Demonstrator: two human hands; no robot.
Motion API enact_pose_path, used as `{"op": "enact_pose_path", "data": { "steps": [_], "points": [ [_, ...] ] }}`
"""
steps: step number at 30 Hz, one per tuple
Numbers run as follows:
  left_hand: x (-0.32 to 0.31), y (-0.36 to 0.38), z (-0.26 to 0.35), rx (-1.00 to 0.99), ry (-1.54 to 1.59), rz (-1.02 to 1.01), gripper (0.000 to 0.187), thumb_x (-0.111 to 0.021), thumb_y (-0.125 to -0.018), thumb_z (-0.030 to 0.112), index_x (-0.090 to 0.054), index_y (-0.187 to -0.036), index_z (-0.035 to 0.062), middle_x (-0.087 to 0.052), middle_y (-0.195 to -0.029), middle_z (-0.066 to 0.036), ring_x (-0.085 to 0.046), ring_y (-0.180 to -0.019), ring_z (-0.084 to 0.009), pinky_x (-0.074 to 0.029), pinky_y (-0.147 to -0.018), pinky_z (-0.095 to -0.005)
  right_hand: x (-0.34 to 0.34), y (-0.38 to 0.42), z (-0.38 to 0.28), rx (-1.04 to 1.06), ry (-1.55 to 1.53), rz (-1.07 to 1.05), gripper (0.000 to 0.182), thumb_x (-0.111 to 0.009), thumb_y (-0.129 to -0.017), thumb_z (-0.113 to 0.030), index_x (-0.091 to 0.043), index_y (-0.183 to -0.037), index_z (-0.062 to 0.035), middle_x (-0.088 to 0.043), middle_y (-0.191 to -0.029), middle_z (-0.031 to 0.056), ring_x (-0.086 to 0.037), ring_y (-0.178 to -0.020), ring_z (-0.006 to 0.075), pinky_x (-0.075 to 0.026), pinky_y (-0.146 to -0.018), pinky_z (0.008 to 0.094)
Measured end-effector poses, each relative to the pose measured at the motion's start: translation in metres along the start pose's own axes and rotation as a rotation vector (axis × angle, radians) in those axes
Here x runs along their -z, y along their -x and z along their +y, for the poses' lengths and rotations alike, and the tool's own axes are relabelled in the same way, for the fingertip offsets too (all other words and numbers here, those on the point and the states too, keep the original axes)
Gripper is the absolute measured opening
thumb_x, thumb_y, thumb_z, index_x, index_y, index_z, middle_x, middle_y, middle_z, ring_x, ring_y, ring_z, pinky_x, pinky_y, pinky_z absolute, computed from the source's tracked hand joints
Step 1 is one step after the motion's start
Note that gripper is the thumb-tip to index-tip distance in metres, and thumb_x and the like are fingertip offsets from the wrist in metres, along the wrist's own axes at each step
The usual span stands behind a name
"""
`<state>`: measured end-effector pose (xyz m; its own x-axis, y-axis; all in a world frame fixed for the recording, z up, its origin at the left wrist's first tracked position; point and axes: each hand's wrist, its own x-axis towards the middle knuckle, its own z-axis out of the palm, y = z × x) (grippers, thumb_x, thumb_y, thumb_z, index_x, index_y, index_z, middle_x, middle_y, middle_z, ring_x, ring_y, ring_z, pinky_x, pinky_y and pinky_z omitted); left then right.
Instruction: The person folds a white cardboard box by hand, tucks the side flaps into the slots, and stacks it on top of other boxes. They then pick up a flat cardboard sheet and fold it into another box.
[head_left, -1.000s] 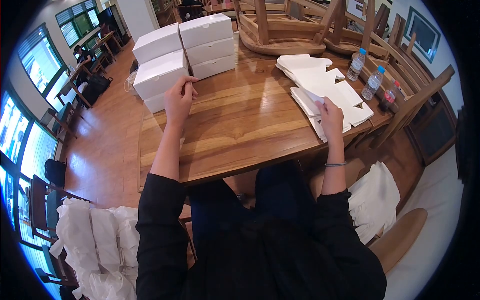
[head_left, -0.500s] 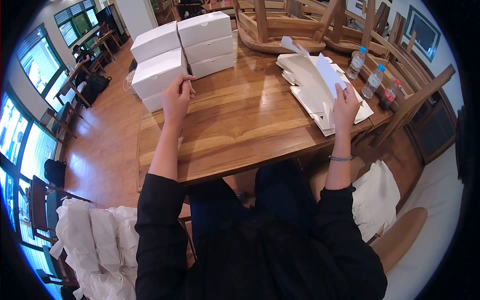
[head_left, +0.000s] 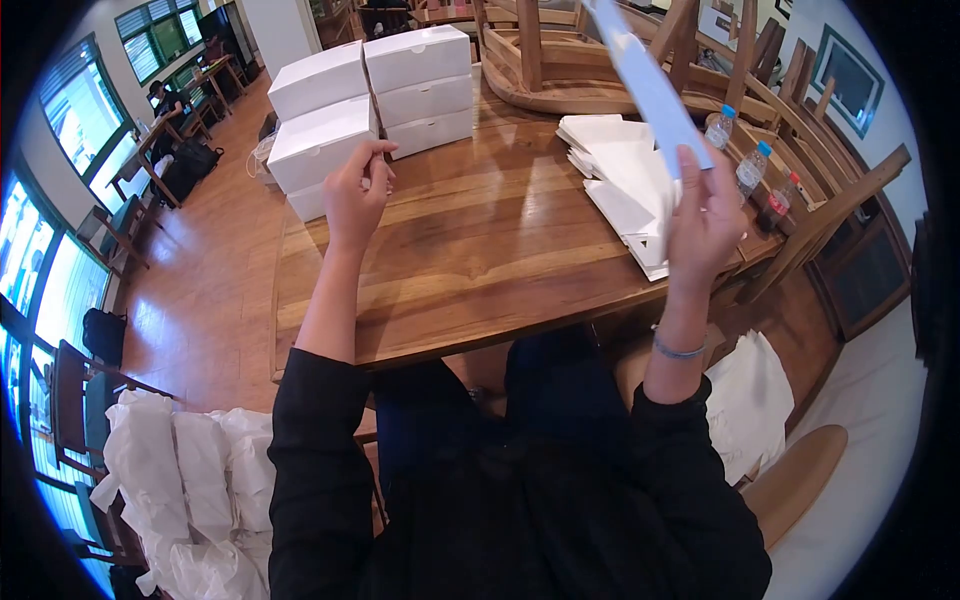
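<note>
My right hand [head_left: 706,220] grips a flat, folded white cardboard box [head_left: 652,95], pinched at its lower end and raised, tilted, above the table. Beneath it a pile of flat white cardboard boxes [head_left: 625,165] lies on the wooden table [head_left: 470,270]. My left hand [head_left: 360,195] hovers over the table's left part, fingers loosely curled in and nothing visible between them. Just beyond that hand stand stacked, folded-up white boxes [head_left: 322,140], and a second stack [head_left: 425,95] is close beside them on the right.
Upturned wooden chairs [head_left: 570,60] rest on the far side of the table. Two blue-capped bottles [head_left: 750,170] and a red-capped bottle [head_left: 776,205] stand at the right. White plastic bags [head_left: 190,480] are at my lower left. A person [head_left: 170,105] sits far off.
My right hand has lifted the flat box up off the pile, so it now stands higher and nearer the camera. The left hand has hardly moved.
</note>
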<state>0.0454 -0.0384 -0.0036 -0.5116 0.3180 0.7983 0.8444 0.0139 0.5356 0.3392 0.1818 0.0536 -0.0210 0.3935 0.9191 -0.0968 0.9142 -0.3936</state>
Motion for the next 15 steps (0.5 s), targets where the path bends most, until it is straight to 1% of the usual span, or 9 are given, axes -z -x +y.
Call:
{"op": "enact_pose_path", "data": {
  "steps": [2,4,6,8,9,10,12,13,15],
  "points": [
    [0.004,-0.004,0.016,-0.220,-0.092,0.062,0.019,-0.064,-0.094,0.002,-0.076,-0.107,0.0087,-0.068,-0.072,-0.005,-0.067,-0.064,-0.0155,-0.054,-0.062,-0.0275,-0.006,0.012,-0.031,-0.110,0.080,-0.184,0.021,-0.067,-0.104,-0.010,-0.076,-0.123,-0.0059,-0.077,-0.089,0.0072,-0.063,-0.071,0.0061,-0.053,-0.065,0.0258],
    [0.006,-0.008,0.038,-0.464,-0.177,0.124,0.021,-0.068,-0.091,0.004,-0.076,-0.109,0.0119,-0.069,-0.078,-0.005,-0.067,-0.066,-0.0178,-0.054,-0.063,-0.0292,-0.023,0.030,-0.036,-0.057,0.020,-0.258,0.023,-0.067,-0.102,-0.008,-0.075,-0.124,-0.0079,-0.078,-0.091,0.0132,-0.068,-0.067,0.0126,-0.054,-0.063,0.0290],
    [0.006,-0.005,0.057,-0.498,-0.169,0.013,0.023,-0.075,-0.088,0.007,-0.077,-0.110,0.0119,-0.070,-0.089,-0.007,-0.068,-0.076,-0.0190,-0.056,-0.069,-0.0310,-0.038,0.049,-0.042,0.021,0.003,-0.338,0.026,-0.067,-0.101,-0.007,-0.075,-0.125,-0.0089,-0.077,-0.092,0.0170,-0.073,-0.068,0.0220,-0.054,-0.062,0.0323],
    [0.002,-0.002,0.067,-0.540,-0.175,-0.106,0.025,-0.079,-0.086,0.012,-0.077,-0.110,0.0125,-0.071,-0.097,-0.008,-0.068,-0.085,-0.0204,-0.056,-0.075,-0.0335,-0.048,0.069,-0.047,-0.025,0.019,-0.427,0.027,-0.068,-0.100,-0.009,-0.075,-0.126,-0.0095,-0.077,-0.090,0.0163,-0.074,-0.070,0.0257,-0.055,-0.062,0.0339],
    [-0.001,-0.003,0.069,-0.566,-0.184,-0.171,0.025,-0.080,-0.085,0.016,-0.077,-0.110,0.0132,-0.070,-0.100,-0.007,-0.068,-0.088,-0.0213,-0.056,-0.078,-0.0350,-0.051,0.079,-0.045,-0.055,0.043,-0.486,0.026,-0.068,-0.100,-0.011,-0.075,-0.126,-0.0096,-0.076,-0.087,0.0154,-0.074,-0.069,0.0262,-0.054,-0.061,0.0337],
    [-0.003,-0.004,0.068,-0.592,-0.192,-0.236,0.026,-0.082,-0.084,0.019,-0.077,-0.110,0.0138,-0.070,-0.103,-0.007,-0.067,-0.092,-0.0221,-0.056,-0.081,-0.0366,-0.061,0.093,-0.038,-0.011,-0.030,-0.428,0.025,-0.066,-0.101,-0.012,-0.075,-0.125,-0.0092,-0.074,-0.081,0.0153,-0.072,-0.065,0.0272,-0.053,-0.059,0.0352],
    [-0.007,-0.002,0.062,-0.586,-0.212,-0.352,0.027,-0.082,-0.085,0.025,-0.077,-0.109,0.0142,-0.071,-0.105,-0.005,-0.066,-0.098,-0.0240,-0.054,-0.088,-0.0387,-0.060,0.110,-0.035,-0.160,-0.011,-0.558,0.024,-0.066,-0.101,-0.013,-0.074,-0.124,-0.0072,-0.072,-0.076,0.0159,-0.070,-0.061,0.0290,-0.052,-0.058,0.0354],
    [-0.009,-0.001,0.058,-0.586,-0.218,-0.413,0.028,-0.081,-0.085,0.028,-0.077,-0.109,0.0144,-0.071,-0.106,-0.004,-0.065,-0.101,-0.0250,-0.053,-0.092,-0.0397,-0.061,0.118,-0.030,-0.217,-0.004,-0.607,0.024,-0.066,-0.101,-0.013,-0.074,-0.123,-0.0063,-0.072,-0.075,0.0165,-0.069,-0.059,0.0286,-0.052,-0.057,0.0353],
    [-0.010,0.002,0.051,-0.478,-0.229,-0.559,0.029,-0.081,-0.085,0.032,-0.077,-0.108,0.0152,-0.071,-0.107,-0.003,-0.064,-0.104,-0.0254,-0.051,-0.095,-0.0410,-0.062,0.133,-0.018,-0.331,0.011,-0.705,0.024,-0.066,-0.102,-0.014,-0.074,-0.122,-0.0044,-0.071,-0.072,0.0177,-0.068,-0.056,0.0279,-0.051,-0.057,0.0351]
  ]
}}
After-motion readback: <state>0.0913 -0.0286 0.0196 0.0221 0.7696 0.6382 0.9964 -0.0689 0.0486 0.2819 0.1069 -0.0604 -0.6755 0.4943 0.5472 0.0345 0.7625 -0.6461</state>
